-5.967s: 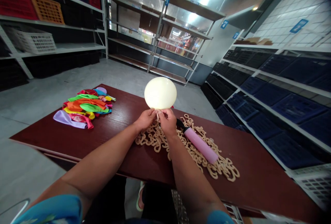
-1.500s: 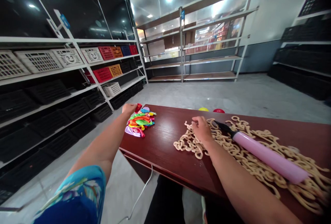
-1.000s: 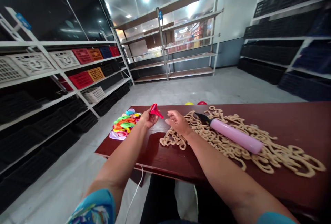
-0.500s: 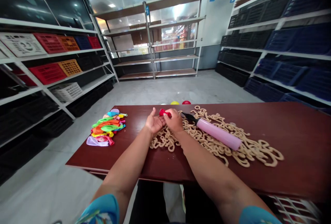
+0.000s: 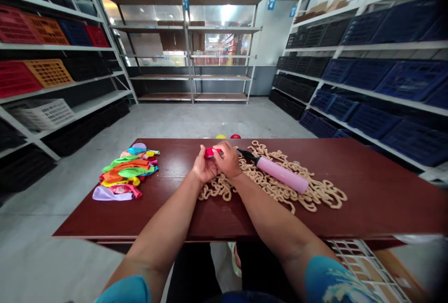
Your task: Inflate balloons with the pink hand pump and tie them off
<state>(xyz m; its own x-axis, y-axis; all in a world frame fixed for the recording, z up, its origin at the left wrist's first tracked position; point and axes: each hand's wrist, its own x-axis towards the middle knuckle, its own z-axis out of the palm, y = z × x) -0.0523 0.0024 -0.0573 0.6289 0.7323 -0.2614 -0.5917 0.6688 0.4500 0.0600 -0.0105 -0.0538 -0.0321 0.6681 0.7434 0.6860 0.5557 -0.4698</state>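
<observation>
Both hands meet over the middle of a dark red table (image 5: 367,191). My left hand (image 5: 203,168) and my right hand (image 5: 227,159) are closed together on a small limp red balloon (image 5: 209,152). Just right of them lies a pink hand pump (image 5: 282,174) with a black nozzle, resting on a heap of tan chain links (image 5: 315,195). A pile of flat coloured balloons (image 5: 124,174) lies to the left on the table.
Beyond the table's far edge, a yellow balloon (image 5: 220,136) and a red balloon (image 5: 235,136) show on the floor side. Shelving with crates lines both sides and the back. A white crate (image 5: 364,265) sits under the table's right front.
An inflated pale balloon was in my hands six seconds ago and is gone. My left hand reached to the coloured pile, took a red balloon and brought it to my right hand.
</observation>
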